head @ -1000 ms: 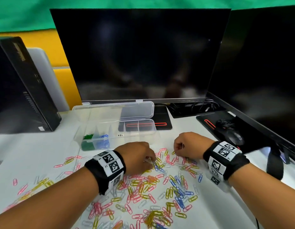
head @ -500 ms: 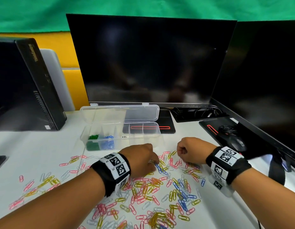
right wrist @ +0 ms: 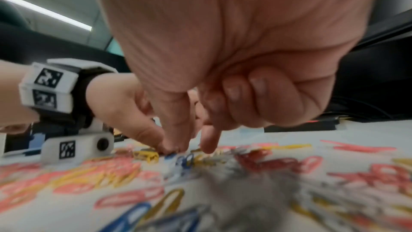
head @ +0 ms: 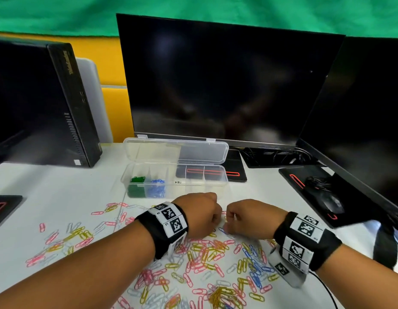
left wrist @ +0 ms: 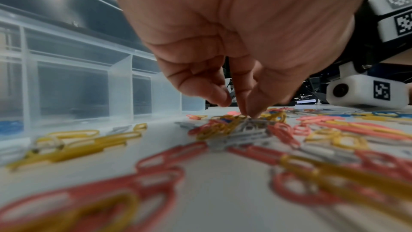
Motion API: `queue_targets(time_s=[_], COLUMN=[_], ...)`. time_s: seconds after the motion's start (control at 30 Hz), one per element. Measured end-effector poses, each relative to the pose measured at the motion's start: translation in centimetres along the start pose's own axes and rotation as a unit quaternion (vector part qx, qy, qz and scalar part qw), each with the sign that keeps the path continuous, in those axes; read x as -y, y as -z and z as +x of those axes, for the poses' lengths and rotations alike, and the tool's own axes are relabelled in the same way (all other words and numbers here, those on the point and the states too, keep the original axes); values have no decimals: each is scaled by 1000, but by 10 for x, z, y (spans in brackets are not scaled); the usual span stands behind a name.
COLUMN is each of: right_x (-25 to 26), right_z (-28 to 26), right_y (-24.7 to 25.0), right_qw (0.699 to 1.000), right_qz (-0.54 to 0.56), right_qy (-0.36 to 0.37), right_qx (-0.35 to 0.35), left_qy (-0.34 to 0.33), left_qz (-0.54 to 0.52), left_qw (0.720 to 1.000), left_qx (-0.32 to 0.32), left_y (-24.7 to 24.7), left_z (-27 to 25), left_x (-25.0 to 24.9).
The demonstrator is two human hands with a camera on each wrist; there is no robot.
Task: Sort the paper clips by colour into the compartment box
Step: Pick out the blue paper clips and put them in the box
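Observation:
Loose paper clips (head: 207, 253) in pink, yellow, blue and white cover the white desk. Behind them stands the clear compartment box (head: 216, 186) with its lid open, green clips (head: 136, 186) in its leftmost cell and blue clips (head: 158, 189) in the one beside it. My left hand (head: 202, 216) is low over the pile, thumb and forefinger tips (left wrist: 247, 115) pinched together on a clip. My right hand (head: 247, 219) sits just right of it, three fingers curled in. Its thumb and forefinger (right wrist: 207, 145) point down, slightly apart, at a blue clip (right wrist: 185, 160).
A dark monitor (head: 227, 81) stands behind the box and a second one (head: 361, 112) at the right. A black computer case (head: 59, 108) is at the left. A mouse (head: 329, 202) lies on a black pad at the right. More clips (head: 59, 241) lie at the left.
My hands have come closer together over the far edge of the pile, the right one sliding left toward the left one. The head view has tilted up a little.

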State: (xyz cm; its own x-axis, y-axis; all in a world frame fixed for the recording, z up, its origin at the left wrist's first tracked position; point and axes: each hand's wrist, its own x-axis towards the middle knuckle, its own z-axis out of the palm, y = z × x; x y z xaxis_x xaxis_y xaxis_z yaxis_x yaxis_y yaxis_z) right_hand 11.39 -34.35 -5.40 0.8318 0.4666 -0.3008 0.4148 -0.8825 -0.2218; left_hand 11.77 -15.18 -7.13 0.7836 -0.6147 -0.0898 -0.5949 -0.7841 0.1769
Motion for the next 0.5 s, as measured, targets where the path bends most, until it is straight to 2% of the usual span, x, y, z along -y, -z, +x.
queue_targets(time_s=[0.2,0.33,0.4,0.5], right_x=[3,-5,-14,-22], right_z=[7,6,7,8], right_y=[-3,8,11,11], right_qw=[1000,992,967,909], right_qz=[-9,127,254,415], right_qy=[13,12,-5,-40], right_qx=[26,16,17,22], left_qy=[-10,-19,-28,-31], left_qz=[-3,0,3,13], left_qw=[1000,1000,1000,999], left_qx=[16,15,7,1], left_y=[-1,-1,0,-1], left_z=[1,-1,-1,-1], left_x=[0,0,0,0])
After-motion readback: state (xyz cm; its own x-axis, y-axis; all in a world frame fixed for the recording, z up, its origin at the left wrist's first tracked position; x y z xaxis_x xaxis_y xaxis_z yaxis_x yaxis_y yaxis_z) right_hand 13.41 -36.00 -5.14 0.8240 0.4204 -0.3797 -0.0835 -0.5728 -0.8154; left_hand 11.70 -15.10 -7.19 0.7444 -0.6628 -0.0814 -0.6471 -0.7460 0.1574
